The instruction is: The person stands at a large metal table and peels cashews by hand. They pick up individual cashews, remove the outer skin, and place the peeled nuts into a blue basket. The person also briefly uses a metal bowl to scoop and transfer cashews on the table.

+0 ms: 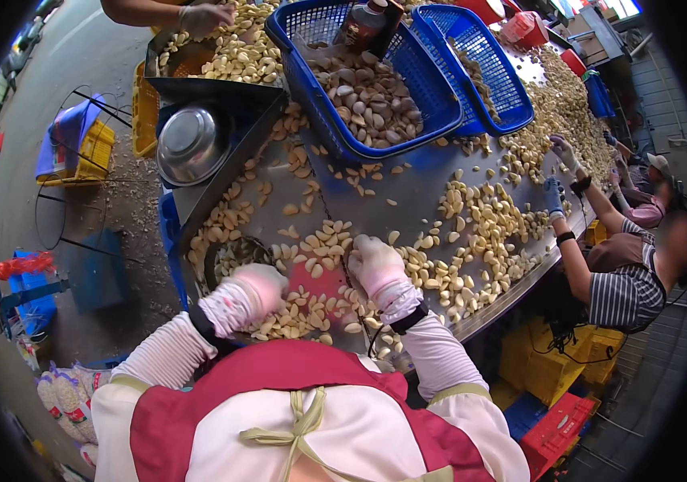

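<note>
Pale peeled garlic cloves (pixel 325 241) lie loose on a metal sorting table (pixel 373 211) in front of me. My left hand (pixel 262 286), in a thin whitish glove, is low over cloves beside a round opening (pixel 238 258) in the tabletop. Cloves and scraps show inside that opening. My right hand (pixel 375 262), gloved too, is curled down among the cloves at the middle, beside a dark chain-like line (pixel 348 271) on the metal. The fingertips of both hands are hidden, so whether either holds a clove cannot be seen. A pinkish-red patch (pixel 306 282) shows between my hands.
A blue plastic basket (pixel 331 135) of garlic cloves and a bottle (pixel 358 27) stands across the table. A steel bowl (pixel 193 144) sits at left behind the raised metal edge (pixel 232 165). At right, a co-worker's gloved hands (pixel 553 196) are over the garlic.
</note>
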A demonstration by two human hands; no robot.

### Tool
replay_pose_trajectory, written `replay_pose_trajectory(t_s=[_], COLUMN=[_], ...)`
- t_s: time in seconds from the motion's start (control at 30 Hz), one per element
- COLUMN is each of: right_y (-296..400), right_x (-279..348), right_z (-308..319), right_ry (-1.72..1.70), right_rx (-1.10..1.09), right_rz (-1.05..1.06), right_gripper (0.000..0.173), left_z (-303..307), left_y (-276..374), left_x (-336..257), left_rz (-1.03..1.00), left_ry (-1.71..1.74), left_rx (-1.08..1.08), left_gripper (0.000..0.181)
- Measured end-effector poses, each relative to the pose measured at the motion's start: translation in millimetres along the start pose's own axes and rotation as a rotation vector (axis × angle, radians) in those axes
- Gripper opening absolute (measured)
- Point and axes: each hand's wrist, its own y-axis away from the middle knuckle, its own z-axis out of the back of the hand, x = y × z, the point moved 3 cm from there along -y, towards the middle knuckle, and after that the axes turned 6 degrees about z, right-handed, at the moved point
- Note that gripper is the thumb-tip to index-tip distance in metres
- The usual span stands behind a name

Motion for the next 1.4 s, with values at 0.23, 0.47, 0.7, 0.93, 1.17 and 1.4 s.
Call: replay_pose_trajectory(t_s=[0.23,0.47,0.7,0.93,1.17,1.4], right_y=[-50,-51,77,3,64,15], right_x=[9,-109,-118,40,44,128], right_z=[178,194,33,35,24,-52], right_ry=[-0.078,0.576,0.15,-0.228,0.108,-0.284], right_rx=[-0.852,-0.408,0.44,0.175,0.761,0.721], right_rz=[0.489,0.173,-0.484,0.025,0.08,0.284], right_gripper=[0.017,0.071,0.118,0.095,0.099,0.048], left_z=[52,65,28,62,29,-1], left_y=[-22,-30,-49,-73,-9,-31], left_x=[86,81,67,34,76,97], left_rz=[0.422,0.495,0.249,0.166,0.272,0.358], left_ry=[-0.19,-0.144,0.079,0.164,0.393,0.17], left_rx=[-0.844,-0.586,-0.63,-0.615,-0.116,-0.355], left_gripper=[0.015,0.016,0.021,0.029,0.031,0.024])
